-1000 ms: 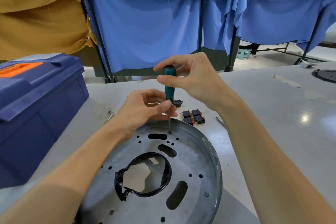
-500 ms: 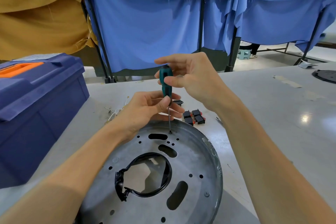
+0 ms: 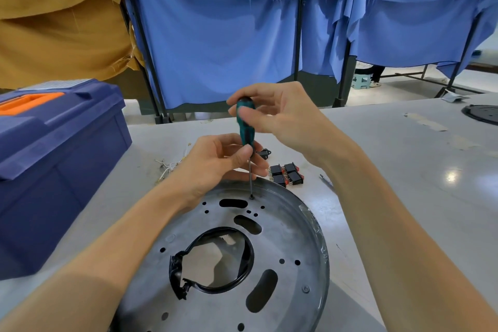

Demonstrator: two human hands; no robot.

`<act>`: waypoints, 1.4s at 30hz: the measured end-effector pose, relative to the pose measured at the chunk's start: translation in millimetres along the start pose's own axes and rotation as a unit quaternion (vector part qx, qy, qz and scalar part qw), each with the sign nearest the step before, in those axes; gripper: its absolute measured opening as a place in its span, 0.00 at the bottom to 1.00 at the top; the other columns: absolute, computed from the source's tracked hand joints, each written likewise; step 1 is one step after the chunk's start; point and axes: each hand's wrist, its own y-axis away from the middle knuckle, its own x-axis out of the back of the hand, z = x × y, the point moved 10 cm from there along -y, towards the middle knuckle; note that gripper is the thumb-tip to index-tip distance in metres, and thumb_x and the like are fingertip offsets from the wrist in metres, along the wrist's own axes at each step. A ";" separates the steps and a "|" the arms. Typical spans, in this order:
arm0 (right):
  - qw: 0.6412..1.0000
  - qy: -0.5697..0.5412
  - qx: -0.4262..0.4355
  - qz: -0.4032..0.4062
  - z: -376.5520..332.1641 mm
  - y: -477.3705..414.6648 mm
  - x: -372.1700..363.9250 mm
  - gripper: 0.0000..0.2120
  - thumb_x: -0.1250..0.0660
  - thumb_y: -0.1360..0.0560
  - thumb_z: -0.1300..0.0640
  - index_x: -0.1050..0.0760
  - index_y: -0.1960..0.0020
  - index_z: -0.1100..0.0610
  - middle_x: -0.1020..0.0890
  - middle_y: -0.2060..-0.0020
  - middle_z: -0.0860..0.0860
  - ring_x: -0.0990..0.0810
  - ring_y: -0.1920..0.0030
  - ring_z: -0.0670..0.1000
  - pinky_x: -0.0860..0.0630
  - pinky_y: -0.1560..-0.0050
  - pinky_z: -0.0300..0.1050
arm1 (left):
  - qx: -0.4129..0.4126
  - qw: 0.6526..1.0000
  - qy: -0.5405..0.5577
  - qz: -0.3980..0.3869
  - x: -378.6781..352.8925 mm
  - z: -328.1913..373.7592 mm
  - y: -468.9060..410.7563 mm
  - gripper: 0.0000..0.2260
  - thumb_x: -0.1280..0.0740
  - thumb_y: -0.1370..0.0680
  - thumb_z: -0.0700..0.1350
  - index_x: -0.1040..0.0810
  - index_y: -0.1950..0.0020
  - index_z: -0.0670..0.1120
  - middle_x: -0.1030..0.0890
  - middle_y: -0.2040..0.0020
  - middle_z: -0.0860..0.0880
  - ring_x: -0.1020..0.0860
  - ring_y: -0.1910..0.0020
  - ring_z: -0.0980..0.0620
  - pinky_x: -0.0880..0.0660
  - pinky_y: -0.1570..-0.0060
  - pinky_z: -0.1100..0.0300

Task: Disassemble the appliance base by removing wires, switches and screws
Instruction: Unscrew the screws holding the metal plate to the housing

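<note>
- One grey table [image 3: 404, 170] fills the lower view; behind it blue cloth [image 3: 215, 35] hangs on dark poles, with mustard cloth [image 3: 54, 21] at the left.
- One blue toolbox [image 3: 54, 159] with an orange handle sits on the table's left side.
- One round metal base [image 3: 291, 240] lies flat at the near edge, pierced with holes and slots; a black ring [image 3: 248, 272], torn at its left, lines the centre opening.
- One screw [image 3: 305, 289] shows near the base's right rim.
- Four black switches [image 3: 286, 174] lie clustered just beyond the base, and a fifth small black part [image 3: 265, 153] lies a little farther back.
- One tangle of pale wires [image 3: 169, 164] lies left of the hands.
- One dark round disc [image 3: 482, 113] is partly in view at the far right edge.
- One green screwdriver [image 3: 245, 127] stands almost upright, its tip set in a hole at the base's far side.
- Right hand [image 3: 285, 118] pinches the top of the handle with thumb and fingertips, the other fingers loosely spread, forearm reaching in from the lower right.
- Left hand [image 3: 215, 162] curls around the lower handle and shaft, thumb pressed against the handle's bottom, wrist just above the base's far rim.
</note>
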 end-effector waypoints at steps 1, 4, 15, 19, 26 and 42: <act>1.000 0.015 0.007 0.002 -2.5 0.8 -1.5 0.07 0.28 0.25 0.58 0.18 0.48 0.56 0.17 0.55 0.56 0.19 0.61 0.47 0.22 0.54 0.32 | -0.004 1.000 -0.008 0.010 1.6 0.3 -0.2 0.13 0.30 0.27 0.47 0.21 0.48 0.40 0.15 0.56 0.41 0.15 0.54 0.41 0.19 0.54 0.56; 0.999 0.040 0.022 0.020 -5.7 0.0 0.4 0.10 0.25 0.28 0.58 0.17 0.47 0.53 0.18 0.55 0.59 0.21 0.60 0.52 0.23 0.53 0.36 | -0.003 1.000 -0.023 0.014 2.9 0.3 0.1 0.14 0.27 0.30 0.48 0.20 0.49 0.42 0.14 0.55 0.41 0.15 0.54 0.41 0.18 0.54 0.54; 0.999 0.043 0.018 0.017 -3.0 -0.7 3.4 0.11 0.26 0.28 0.57 0.18 0.46 0.51 0.18 0.53 0.55 0.20 0.59 0.48 0.23 0.51 0.32 | 0.001 1.000 -0.005 0.024 5.8 1.4 0.8 0.14 0.28 0.30 0.47 0.21 0.48 0.41 0.14 0.57 0.41 0.15 0.55 0.43 0.18 0.56 0.56; 1.000 -0.014 -0.006 0.008 4.0 -2.7 6.0 0.15 0.32 0.26 0.70 0.21 0.41 0.59 0.14 0.54 0.54 0.15 0.55 0.52 0.19 0.46 0.43 | 0.006 1.000 -0.001 -0.005 -0.5 0.4 0.3 0.13 0.34 0.25 0.48 0.20 0.44 0.43 0.14 0.52 0.42 0.15 0.51 0.44 0.19 0.54 0.58; 0.999 0.049 0.020 0.012 -3.6 -0.6 -0.8 0.11 0.26 0.27 0.59 0.18 0.46 0.51 0.18 0.55 0.55 0.22 0.61 0.41 0.24 0.53 0.30 | 0.000 1.000 -0.017 0.022 5.1 1.0 0.4 0.15 0.28 0.29 0.50 0.21 0.48 0.41 0.14 0.56 0.41 0.15 0.53 0.44 0.19 0.57 0.58; 1.000 -0.024 -0.014 -0.001 5.0 -2.0 3.4 0.14 0.34 0.24 0.70 0.21 0.40 0.60 0.15 0.53 0.55 0.15 0.57 0.48 0.20 0.48 0.39 | 0.004 0.999 -0.015 0.030 6.1 0.2 0.5 0.14 0.32 0.26 0.47 0.20 0.46 0.39 0.14 0.57 0.42 0.15 0.55 0.47 0.19 0.57 0.60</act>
